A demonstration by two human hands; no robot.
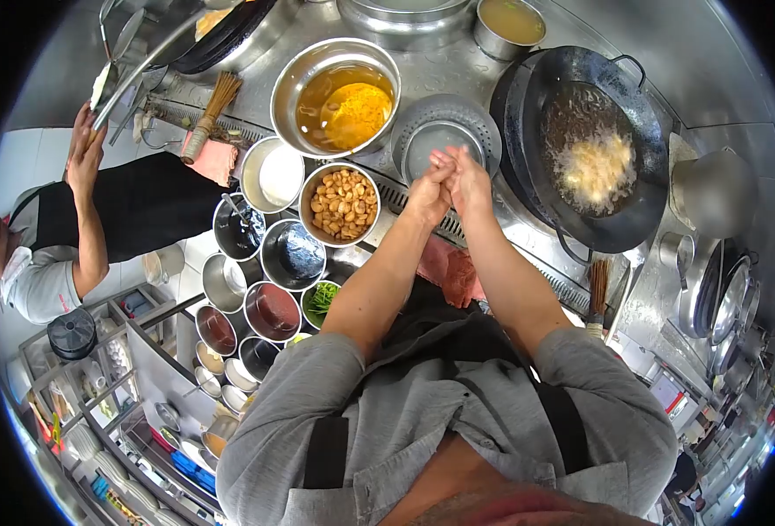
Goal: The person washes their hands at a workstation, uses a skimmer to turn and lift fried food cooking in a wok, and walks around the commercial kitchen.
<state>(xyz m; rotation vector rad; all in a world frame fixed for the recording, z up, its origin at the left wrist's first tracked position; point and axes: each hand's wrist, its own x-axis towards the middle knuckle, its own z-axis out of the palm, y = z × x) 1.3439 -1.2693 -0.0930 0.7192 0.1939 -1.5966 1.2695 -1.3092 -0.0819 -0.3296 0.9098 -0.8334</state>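
Observation:
My left hand (429, 195) and my right hand (470, 180) are clasped against each other, with fingers bent and pressed together. Whatever lies between the palms, if anything, is hidden. Both are over a round metal pan (436, 145) that sits in a perforated grey metal ring (487, 131). To their right, a black wok (541, 206) holds dark bubbling oil, with a clump of pale food (596, 171) frying in it. Left of my hands stand a metal pot of brown nut-like pieces (342, 206) and a large steel bowl (284, 110) with amber liquid and something yellow in it.
Several steel pots crowd the left, among them one with green vegetables (320, 298) and one with reddish liquid (272, 311). A bamboo brush (212, 114) lies by the stove edge. Another person (85, 232) works at the far left, hands on a long handle.

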